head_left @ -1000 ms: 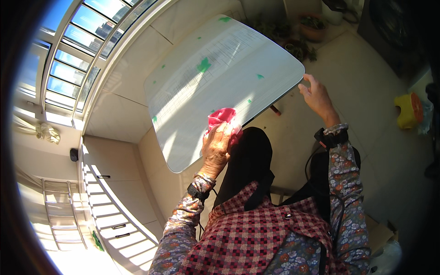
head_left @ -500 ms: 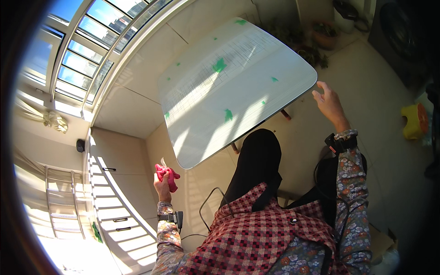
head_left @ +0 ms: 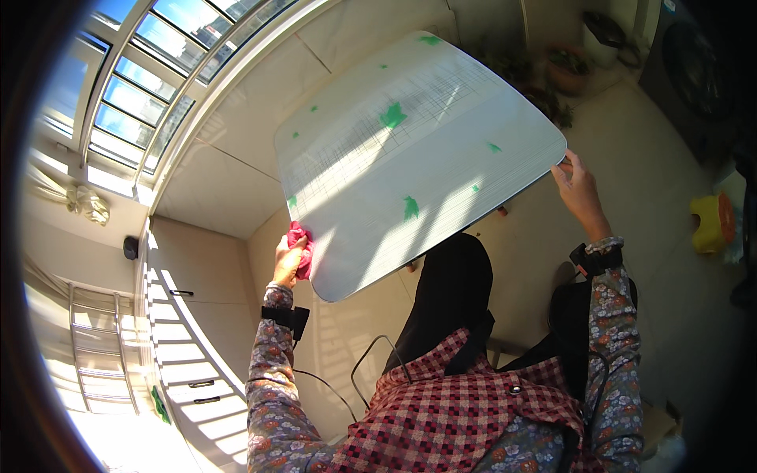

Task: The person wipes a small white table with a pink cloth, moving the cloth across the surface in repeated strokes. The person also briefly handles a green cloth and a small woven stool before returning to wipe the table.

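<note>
Clutching one red cloth (head_left: 304,262): left grip (head_left: 287,263); holding one table corner (head_left: 553,153): right grip (head_left: 582,195)

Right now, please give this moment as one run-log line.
left hand: holding red cloth at table left edge | right hand: at table right corner | table: green leaf motifs, partly sunlit

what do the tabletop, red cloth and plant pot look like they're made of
Tabletop: possibly laminate or glass; smooth, slightly glossy, with a sheen across its pale printed face. Red cloth: soft fabric, seemingly matte, as it bunches in the left hand; fibre unclear. Plant pot: perhaps terracotta or plastic, from its dull reddish-brown colour.
</note>
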Available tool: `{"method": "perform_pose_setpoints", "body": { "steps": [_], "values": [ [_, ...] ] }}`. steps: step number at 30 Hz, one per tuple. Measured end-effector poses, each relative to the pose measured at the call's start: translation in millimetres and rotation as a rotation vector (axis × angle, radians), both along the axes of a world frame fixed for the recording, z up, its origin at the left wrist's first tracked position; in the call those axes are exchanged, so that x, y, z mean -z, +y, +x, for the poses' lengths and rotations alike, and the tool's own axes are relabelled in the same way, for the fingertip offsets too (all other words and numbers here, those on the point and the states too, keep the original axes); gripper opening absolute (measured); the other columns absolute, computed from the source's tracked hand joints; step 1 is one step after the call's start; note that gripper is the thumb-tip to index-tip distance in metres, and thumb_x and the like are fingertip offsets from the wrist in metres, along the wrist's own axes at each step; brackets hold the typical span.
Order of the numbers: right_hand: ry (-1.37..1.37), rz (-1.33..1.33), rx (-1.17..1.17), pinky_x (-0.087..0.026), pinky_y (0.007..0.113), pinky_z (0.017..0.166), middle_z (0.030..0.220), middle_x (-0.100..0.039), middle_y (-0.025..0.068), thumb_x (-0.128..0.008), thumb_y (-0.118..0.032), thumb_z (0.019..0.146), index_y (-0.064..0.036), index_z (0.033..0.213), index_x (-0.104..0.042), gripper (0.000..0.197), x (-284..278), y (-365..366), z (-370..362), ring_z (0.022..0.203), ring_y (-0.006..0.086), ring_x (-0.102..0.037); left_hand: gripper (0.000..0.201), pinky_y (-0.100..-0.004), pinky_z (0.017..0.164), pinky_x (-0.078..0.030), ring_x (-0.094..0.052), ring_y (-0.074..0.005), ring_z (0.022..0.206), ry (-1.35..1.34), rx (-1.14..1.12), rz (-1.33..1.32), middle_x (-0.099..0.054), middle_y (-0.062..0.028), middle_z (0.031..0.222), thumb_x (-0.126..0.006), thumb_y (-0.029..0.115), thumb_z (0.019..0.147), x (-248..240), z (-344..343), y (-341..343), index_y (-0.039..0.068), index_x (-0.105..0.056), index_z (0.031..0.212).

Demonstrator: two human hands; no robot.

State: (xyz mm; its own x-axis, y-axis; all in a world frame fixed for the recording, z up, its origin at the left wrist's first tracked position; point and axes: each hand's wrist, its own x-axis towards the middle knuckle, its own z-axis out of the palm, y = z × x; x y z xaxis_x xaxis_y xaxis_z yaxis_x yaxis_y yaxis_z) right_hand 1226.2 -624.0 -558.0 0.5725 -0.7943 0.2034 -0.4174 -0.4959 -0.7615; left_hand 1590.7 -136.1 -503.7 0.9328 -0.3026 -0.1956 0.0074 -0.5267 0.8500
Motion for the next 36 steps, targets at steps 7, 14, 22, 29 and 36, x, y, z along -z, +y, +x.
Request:
{"method": "perform_pose_setpoints", "body": {
  "steps": [7,14,22,29,36],
  "values": [
    [-0.030,0.096,0.016,-0.055,0.035,0.085,0.131,-0.050,0.0238,-0.066,-0.019,0.089,0.0084,0.137,-0.038,0.062,-13.1,7.2,2.6,0.116,0.0295,-0.058,0.035,-0.0294,0.082,-0.051,-0.063,-0.0171,0.091,0.052,-0.029,0.044,-0.066,-0.0085,0.103,-0.072,0.016,0.086,15.3,130.2,-24.4,-0.001,-0.061,0.114],
    [0.067,0.135,0.041,-0.054,0.036,0.086,0.127,-0.054,0.0250,-0.068,-0.017,0.086,0.0092,0.140,-0.034,0.069,-25.4,4.1,0.4,0.112,0.0313,-0.060,0.051,-0.0411,0.083,-0.050,-0.064,-0.0315,0.095,-0.171,-0.094,0.431,-0.067,-0.0215,0.104,-0.071,0.029,0.084,42.1,220.5,-53.3,-0.005,-0.056,0.119],
    [0.090,0.141,0.044,-0.052,0.039,0.086,0.123,-0.056,0.0251,-0.068,-0.018,0.086,0.0103,0.140,-0.032,0.071,-29.6,6.1,1.7,0.108,0.0328,-0.061,0.049,-0.0419,0.095,-0.044,-0.058,-0.0400,0.111,-0.512,0.090,0.297,-0.060,-0.0302,0.116,-0.062,0.032,0.089,30.4,143.0,-41.0,-0.004,-0.051,0.122],
    [0.095,0.078,0.018,-0.052,0.040,0.085,0.120,-0.056,0.0254,-0.067,-0.021,0.087,0.0111,0.140,-0.031,0.072,-32.9,10.0,0.6,0.101,0.0324,-0.064,0.053,-0.0489,0.103,-0.037,-0.048,-0.0426,0.119,-0.859,0.271,0.704,-0.052,-0.0268,0.126,-0.057,0.029,0.092,4.4,-27.6,-31.8,-0.005,-0.043,0.130],
    [0.118,0.062,0.015,-0.053,0.040,0.082,0.121,-0.054,0.0280,-0.066,-0.023,0.088,0.0135,0.139,-0.030,0.072,-27.0,8.0,1.5,0.099,0.0337,-0.064,0.062,-0.0448,0.112,-0.033,-0.041,-0.0385,0.130,-0.809,0.863,0.509,-0.046,-0.0231,0.135,-0.067,0.016,0.081,-25.8,-143.2,-114.6,-0.005,-0.042,0.134]
  ]
}}
